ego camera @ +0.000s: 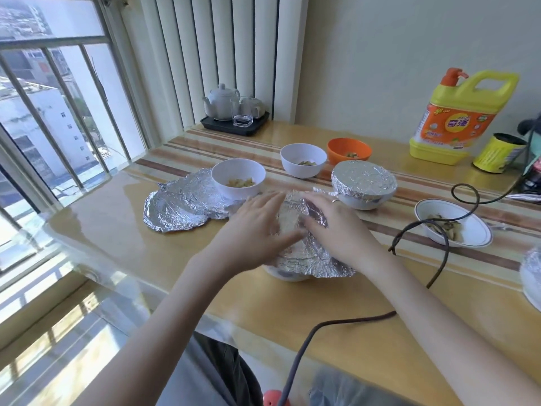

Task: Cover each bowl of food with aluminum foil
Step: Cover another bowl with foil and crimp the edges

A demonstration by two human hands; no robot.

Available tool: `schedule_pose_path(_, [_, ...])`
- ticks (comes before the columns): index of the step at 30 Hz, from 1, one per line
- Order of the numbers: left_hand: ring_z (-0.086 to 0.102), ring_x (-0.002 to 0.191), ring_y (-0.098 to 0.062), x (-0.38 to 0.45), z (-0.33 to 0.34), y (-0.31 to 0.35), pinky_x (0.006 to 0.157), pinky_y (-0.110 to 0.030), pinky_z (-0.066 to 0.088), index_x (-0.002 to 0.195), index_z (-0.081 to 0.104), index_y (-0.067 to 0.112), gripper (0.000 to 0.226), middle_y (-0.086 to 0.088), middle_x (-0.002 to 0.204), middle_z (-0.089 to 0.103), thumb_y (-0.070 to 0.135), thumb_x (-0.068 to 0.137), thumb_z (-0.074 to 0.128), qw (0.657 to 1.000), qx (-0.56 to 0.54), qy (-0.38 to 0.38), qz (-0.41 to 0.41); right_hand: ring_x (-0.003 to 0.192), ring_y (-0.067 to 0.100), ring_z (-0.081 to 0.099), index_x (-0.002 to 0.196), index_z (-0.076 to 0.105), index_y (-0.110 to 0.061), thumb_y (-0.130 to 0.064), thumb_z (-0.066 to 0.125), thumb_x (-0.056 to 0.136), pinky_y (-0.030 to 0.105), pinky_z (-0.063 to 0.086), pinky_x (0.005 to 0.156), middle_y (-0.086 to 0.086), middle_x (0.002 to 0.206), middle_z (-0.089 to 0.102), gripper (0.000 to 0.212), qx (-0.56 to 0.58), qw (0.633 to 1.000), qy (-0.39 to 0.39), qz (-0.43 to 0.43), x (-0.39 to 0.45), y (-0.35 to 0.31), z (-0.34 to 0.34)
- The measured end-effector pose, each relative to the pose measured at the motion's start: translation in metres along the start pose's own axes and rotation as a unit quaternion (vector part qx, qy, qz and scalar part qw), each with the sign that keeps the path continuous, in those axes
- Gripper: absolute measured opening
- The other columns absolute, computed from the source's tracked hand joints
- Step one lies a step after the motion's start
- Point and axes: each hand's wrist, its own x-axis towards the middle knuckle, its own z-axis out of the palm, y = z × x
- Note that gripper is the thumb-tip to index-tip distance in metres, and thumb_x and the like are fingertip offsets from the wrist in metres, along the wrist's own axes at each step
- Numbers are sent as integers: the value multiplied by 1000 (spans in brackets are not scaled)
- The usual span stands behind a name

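Nearest the person, a crinkled sheet of aluminum foil (304, 253) lay draped over a white bowl (285, 275) on the glossy yellow striped surface (146, 230). The left hand (257, 227) pressed flat on the foil with straight fingers; the right hand (333, 227) lay on it too, fingers bent over a fold.

Farther back sat a loose spare foil sheet (178, 206), an uncovered white bowl of food (238, 178) touching it, and a foil-covered white bowl (364, 184). Beyond stood a second open white bowl (303, 160) and an orange bowl (349, 150). A rimmed white bowl (453, 227) sat right.
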Motion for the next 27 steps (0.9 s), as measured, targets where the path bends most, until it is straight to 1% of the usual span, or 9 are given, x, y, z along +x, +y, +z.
schedule_pose_path(4, [16,146,-8,3,12,-7,113,-21,12,155,18,24,86,5,161,20,57,87,58,999,-36,-24,-31,123,13,49,139,49,-20,-28,47,100,14,31,91,1,139,54,40,75,994,-20,73,-1,5,7])
schedule_pose_path(7, [23,143,-9,3,12,-6,105,-18,21,154,21,25,86,7,158,24,54,85,64,996,-68,-20,-53,86,10,53,139,49,-21,-24,43,102,11,36,66,2,122,60,38,148,982,-33,116,-1,7,11])
schedule_pose_path(9, [28,140,-10,3,13,-7,100,-19,30,153,22,23,89,6,156,26,53,83,67,993,-87,-20,-76,77,8,50,140,48,-21,-23,39,103,11,35,61,-2,108,59,38,156,979,-40,122,0,8,12])
schedule_pose_path(11, [33,136,-9,4,16,-10,90,-11,29,151,28,22,89,6,153,31,54,80,70,991,-97,-15,-90,87,10,49,141,46,-21,-27,38,104,22,34,66,-2,111,57,39,158,977,-52,133,1,11,12])
schedule_pose_path(15, [39,128,-7,1,14,-11,88,-9,33,148,31,25,88,6,150,35,55,76,73,988,-128,-14,-84,108,10,47,139,45,-24,-35,44,101,25,34,80,-1,139,51,40,165,975,-69,133,1,13,9])
schedule_pose_path(18, [19,143,-5,-2,5,-12,106,-18,19,153,12,36,110,11,156,17,66,67,74,986,-134,-90,-53,132,7,40,139,41,-25,-43,48,97,26,39,96,-9,146,42,47,181,974,-91,100,-1,16,3])
schedule_pose_path(22, [7,144,-1,-3,-2,-19,116,-29,15,153,-2,44,134,21,155,6,76,50,77,980,-126,-150,-29,139,1,26,147,28,-30,-68,42,78,24,25,109,-12,153,31,80,152,978,-134,49,-6,16,0])
schedule_pose_path(26, [13,135,6,-4,1,-21,108,-21,16,153,-1,42,130,23,151,9,61,56,82,982,-128,-139,-11,138,-4,24,150,24,-30,-67,47,78,29,28,113,-14,154,28,84,193,973,-118,43,-14,20,6])
schedule_pose_path(27, [13,135,6,-4,2,-21,108,-21,16,153,-1,43,131,22,151,9,62,53,82,982,-129,-137,-9,136,-6,25,149,25,-30,-66,48,80,24,27,111,-14,153,29,81,194,974,-107,41,-16,21,8])
